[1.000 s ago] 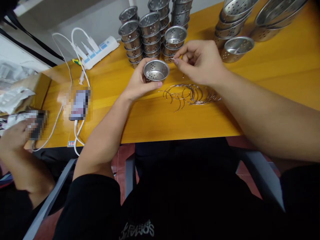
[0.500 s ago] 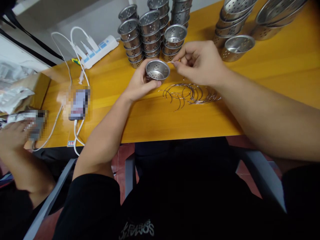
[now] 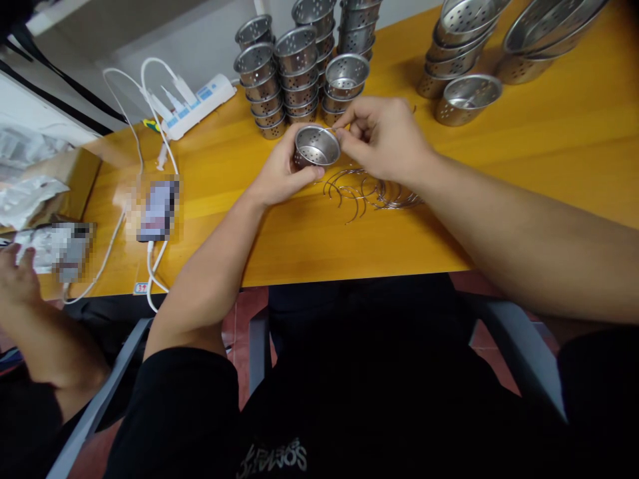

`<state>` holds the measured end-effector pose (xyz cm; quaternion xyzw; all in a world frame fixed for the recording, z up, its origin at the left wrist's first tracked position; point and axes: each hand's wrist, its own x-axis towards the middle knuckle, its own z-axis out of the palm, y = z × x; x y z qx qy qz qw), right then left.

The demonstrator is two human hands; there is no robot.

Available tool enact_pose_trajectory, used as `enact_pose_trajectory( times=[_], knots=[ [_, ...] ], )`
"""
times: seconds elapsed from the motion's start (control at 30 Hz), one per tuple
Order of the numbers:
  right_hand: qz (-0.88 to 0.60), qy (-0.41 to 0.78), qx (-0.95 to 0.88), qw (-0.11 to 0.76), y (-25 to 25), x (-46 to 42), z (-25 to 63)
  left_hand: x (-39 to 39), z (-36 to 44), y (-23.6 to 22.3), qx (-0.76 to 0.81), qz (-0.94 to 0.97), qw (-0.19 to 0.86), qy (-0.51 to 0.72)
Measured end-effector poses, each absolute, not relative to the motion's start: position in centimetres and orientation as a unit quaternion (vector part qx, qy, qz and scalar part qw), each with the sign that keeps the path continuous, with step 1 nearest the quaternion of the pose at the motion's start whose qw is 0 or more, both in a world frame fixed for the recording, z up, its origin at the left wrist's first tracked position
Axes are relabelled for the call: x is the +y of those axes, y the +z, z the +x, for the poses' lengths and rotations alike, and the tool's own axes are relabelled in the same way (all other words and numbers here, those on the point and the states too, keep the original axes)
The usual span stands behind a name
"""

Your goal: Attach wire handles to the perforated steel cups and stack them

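Observation:
A small perforated metal cup (image 3: pixel 317 148) is gripped at its left side by my left hand (image 3: pixel 282 174), thumb along the near side and its opening tilted up. My right hand (image 3: pixel 382 136) pinches a thin wire (image 3: pixel 327 130) between thumb and fingertips at the cup's right rim. The wire's free end reaches over the cup's mouth; whether it passes through a hole I cannot tell. Below my right hand lies a loose pile of curved thin wires (image 3: pixel 384 193) on the yellow table.
Stacks of perforated cups (image 3: pixel 299 73) stand behind my hands, with larger perforated bowls (image 3: pixel 469 100) at the back right. To the left are a white power strip (image 3: pixel 200 103), a charging phone (image 3: pixel 158 209) and cables. Another person's hand (image 3: pixel 18 276) is at the far left.
My right hand has moved left and slightly down, bringing the wire from beside the cup to over its rim. The other person's hand has shifted left, off the device beside it.

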<state>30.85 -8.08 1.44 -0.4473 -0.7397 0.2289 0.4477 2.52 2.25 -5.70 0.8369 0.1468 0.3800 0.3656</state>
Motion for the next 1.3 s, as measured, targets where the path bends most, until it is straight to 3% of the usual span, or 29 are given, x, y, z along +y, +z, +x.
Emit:
enact_pose_trajectory(
  times=[0.2, 0.87, 1.1, 1.3],
  knots=[
    [-0.453, 0.223, -0.742, 0.44, 1.8, -8.5, 30.7, 0.2, 3.1, -3.8, 0.235, 0.819, 0.386, 0.353],
    [-0.43, 0.256, -0.721, 0.479, 1.1, -8.4, 29.1, -0.8, 4.5, -3.9, 0.264, 0.831, 0.328, 0.362],
    [-0.305, 0.36, -0.755, 0.455, 2.3, -8.4, 31.1, 0.1, 3.3, -3.9, 0.236, 0.832, 0.337, 0.372],
    [-0.286, 0.443, -0.708, 0.471, 1.9, -8.1, 30.3, 0.1, 3.0, -3.5, 0.225, 0.85, 0.325, 0.35]
  ],
)
